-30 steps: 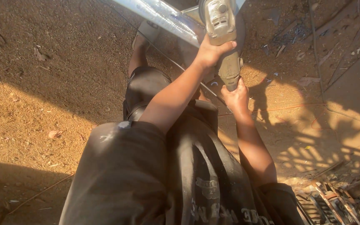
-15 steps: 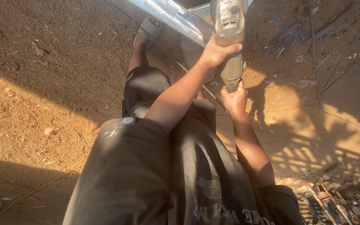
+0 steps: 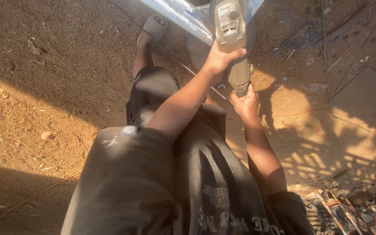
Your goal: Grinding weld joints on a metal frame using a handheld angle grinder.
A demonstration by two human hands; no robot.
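Observation:
I look down my dark shirt at a grey angle grinder [image 3: 230, 30] held over a shiny metal bar [image 3: 177, 15] that runs across the top of the view. My left hand [image 3: 219, 58] wraps the grinder's body near its head. My right hand [image 3: 245, 102] grips the grinder's rear handle lower down. The grinder's disc end is cut off by the top edge. My left foot in a grey sandal [image 3: 153, 28] stands beside the bar.
Sandy dirt ground lies all around, half in shadow. A thin cable [image 3: 283, 115] trails across the ground to the right. Metal scraps [image 3: 301, 39] lie at the upper right, and a pile of metal parts [image 3: 349, 211] sits at the lower right.
The view has shifted slightly so the grinder and both hands sit a little higher in frame. The grip of both hands is unchanged.

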